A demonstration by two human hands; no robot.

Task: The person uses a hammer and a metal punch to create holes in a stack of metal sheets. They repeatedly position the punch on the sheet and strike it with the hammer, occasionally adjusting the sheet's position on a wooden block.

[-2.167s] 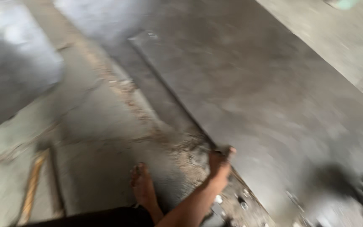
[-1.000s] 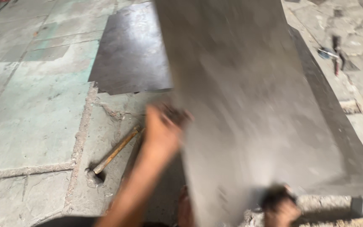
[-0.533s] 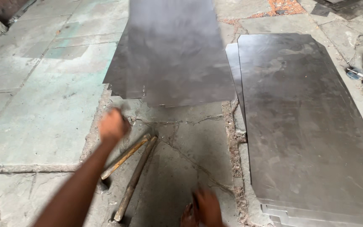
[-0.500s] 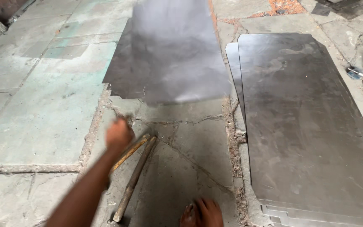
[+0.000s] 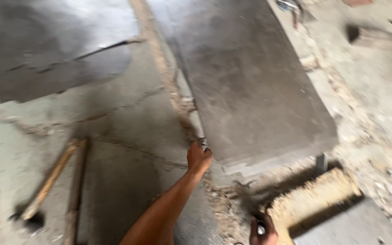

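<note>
A stack of large grey metal sheets lies flat on the concrete floor, raised a little at its near end. My left hand reaches forward and its fingers curl around the near left corner of the top sheet. My right hand is low at the bottom edge, beside a rough tan block. Something small and dark seems to sit in that hand, but blur hides it. Another grey sheet lies flat on the floor at the upper left.
A hammer with a wooden handle and a thin rod lie on the cracked floor to the left. Rubble and dust ring the stack's near end. Tools and a brick lie at the top right.
The sheet that was lifted and swung left now lies flat on the floor. My left hand has gone from near the hammer to the stack's corner. The view has swung right.
</note>
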